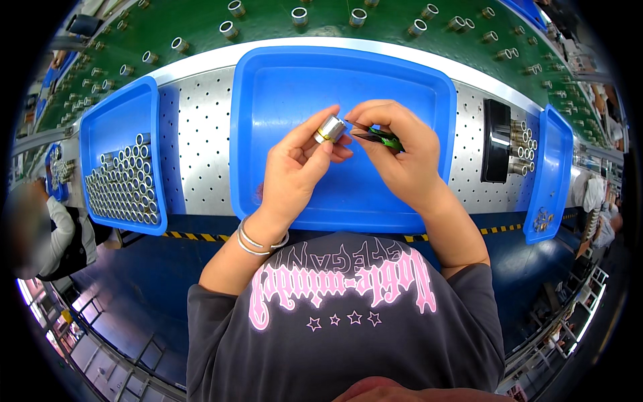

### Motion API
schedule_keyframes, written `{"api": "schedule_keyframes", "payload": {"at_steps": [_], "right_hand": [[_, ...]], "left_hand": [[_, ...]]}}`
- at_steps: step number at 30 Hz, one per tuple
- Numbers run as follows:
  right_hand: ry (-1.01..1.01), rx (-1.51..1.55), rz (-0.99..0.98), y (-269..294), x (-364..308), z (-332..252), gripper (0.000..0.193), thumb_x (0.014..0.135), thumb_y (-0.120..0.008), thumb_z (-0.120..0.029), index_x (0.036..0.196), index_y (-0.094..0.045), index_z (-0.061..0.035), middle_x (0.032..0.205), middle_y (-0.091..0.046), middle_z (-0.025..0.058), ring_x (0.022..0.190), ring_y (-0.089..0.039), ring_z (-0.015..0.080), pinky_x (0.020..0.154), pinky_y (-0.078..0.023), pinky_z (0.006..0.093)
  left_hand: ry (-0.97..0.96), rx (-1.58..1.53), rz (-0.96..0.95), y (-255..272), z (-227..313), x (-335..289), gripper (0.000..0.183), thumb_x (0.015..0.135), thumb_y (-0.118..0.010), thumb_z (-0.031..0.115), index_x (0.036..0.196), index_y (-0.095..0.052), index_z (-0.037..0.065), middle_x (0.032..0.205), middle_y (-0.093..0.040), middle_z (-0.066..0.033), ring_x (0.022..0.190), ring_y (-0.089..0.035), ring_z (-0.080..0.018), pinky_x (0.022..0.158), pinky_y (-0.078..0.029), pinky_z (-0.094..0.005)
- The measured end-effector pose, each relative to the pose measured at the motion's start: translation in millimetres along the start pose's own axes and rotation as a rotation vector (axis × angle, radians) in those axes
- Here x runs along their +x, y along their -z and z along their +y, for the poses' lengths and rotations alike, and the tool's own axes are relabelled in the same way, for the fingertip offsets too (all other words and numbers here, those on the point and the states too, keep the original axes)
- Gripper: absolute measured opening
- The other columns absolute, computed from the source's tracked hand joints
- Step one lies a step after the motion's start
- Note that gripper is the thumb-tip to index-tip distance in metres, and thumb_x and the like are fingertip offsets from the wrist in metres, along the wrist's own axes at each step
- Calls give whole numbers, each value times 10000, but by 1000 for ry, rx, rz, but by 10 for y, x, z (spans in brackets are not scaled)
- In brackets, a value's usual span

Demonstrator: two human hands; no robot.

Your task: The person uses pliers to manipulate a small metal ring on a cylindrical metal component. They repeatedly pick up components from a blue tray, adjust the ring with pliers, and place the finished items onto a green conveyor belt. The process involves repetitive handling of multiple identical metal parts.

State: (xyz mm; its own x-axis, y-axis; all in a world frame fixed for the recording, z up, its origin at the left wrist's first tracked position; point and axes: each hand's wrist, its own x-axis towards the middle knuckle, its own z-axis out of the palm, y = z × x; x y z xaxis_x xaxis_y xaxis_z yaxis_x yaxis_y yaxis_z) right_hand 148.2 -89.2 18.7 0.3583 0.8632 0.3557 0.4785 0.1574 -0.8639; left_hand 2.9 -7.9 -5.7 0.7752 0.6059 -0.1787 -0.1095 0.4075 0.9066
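My left hand [299, 155] is closed round a short silver metal sleeve [329, 128], which is tilted and has a yellowish band near its lower end. Facing it, my right hand [404, 149] grips a small black-and-green hand tool [380, 136] with a narrow dark tip. That tip points at the sleeve's right end; whether it touches the metal I cannot tell. Both hands are above a large blue tray [288, 214].
A blue tray [159, 194] with rows of metal sleeves stands left. On the right are a black box-like object [495, 141], several upright sleeves [524, 149] and a narrow blue tray [552, 161]. Beyond, a green belt [328, 33] carries scattered sleeves. Another person [60, 234] sits far left.
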Motion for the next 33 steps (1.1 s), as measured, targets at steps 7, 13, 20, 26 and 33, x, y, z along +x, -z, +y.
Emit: {"api": "schedule_keyframes", "payload": {"at_steps": [7,13,20,26,33], "right_hand": [[-13,-57,121,102,43,30,209,700,-641,60,887,-586,-15,949,-614,114,830,-611,209,674,-493,276],[-53,-87,150,107,63,-19,215,714,-690,-27,910,-602,-27,918,-616,104,788,-605,178,641,-476,257],[58,-196,-89,50,42,-66,243,720,-703,-165,942,-638,-91,729,-620,49,605,-592,182,510,-429,268],[-46,-236,-79,17,38,-36,178,730,-689,-161,906,-682,-135,663,-611,36,558,-580,168,479,-412,271],[-48,-195,-50,6,29,-14,148,738,-683,-159,884,-691,-139,649,-612,35,536,-565,160,459,-398,266]], "left_hand": [[35,-14,-30,14,36,-5,381,902,-454,48,1275,-431,-24,996,-596,-129,856,-613,-176,775,-496,-278],[63,-49,-26,43,24,-2,379,921,-430,110,1278,-430,-19,996,-587,-126,865,-609,-180,789,-490,-288],[-18,-143,83,-16,71,19,436,911,-486,93,1319,-361,5,1113,-563,-158,972,-576,-192,853,-461,-294],[-43,-158,66,0,76,5,462,886,-539,95,1305,-361,17,1141,-557,-172,1018,-559,-190,880,-443,-299],[-54,-163,45,-10,66,5,470,878,-557,98,1299,-363,18,1143,-557,-174,1030,-554,-188,892,-434,-299]]}}
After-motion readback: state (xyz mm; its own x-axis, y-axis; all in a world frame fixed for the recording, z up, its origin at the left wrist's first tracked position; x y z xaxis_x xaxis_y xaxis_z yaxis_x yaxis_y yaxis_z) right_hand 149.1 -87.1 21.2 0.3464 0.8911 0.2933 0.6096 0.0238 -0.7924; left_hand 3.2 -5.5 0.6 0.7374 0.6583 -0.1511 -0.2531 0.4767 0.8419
